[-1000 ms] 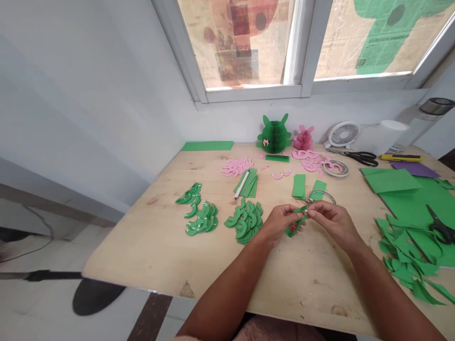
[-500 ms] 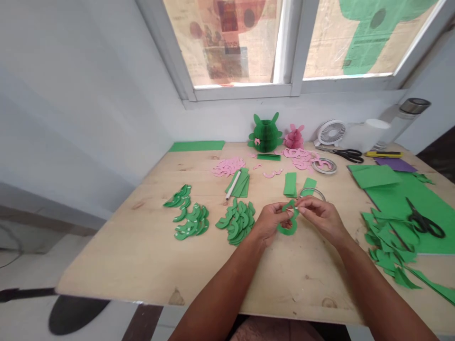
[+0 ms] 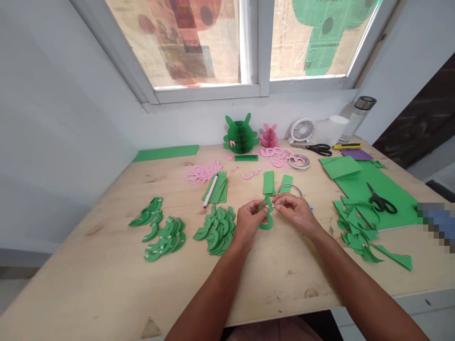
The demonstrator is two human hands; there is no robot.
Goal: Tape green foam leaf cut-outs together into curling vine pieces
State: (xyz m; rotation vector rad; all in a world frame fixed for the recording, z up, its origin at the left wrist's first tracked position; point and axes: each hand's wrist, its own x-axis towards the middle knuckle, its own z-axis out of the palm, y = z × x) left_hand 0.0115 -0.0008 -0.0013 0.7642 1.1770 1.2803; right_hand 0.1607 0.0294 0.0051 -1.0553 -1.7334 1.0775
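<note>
My left hand (image 3: 249, 219) is closed on a curved green paper cutout (image 3: 265, 223), thumb on top. At its upper edge, the fingertips of my right hand (image 3: 296, 213) pinch a small white strip whose kind is hard to make out. Just behind my hands are a thin ring-shaped tape roll (image 3: 296, 188) and green paper rectangles (image 3: 269, 183). Left of my left hand lies a pile of curved green cutouts (image 3: 217, 231). Farther left, another group of green cutouts (image 3: 167, 239) bears white strips.
Green scraps (image 3: 357, 227) and black scissors (image 3: 381, 201) lie right, with green sheets (image 3: 387, 189). Pink cutouts (image 3: 204, 171), a white pen (image 3: 210, 192), a green honeycomb figure (image 3: 241, 137), a pink one (image 3: 269, 137), a small fan (image 3: 302, 129) and a bottle (image 3: 359, 116) are farther back.
The camera view has turned to the right, so the table's things appear farther left. A pixelated blue patch now shows at the right edge. Both hands keep nearly the same hold.
</note>
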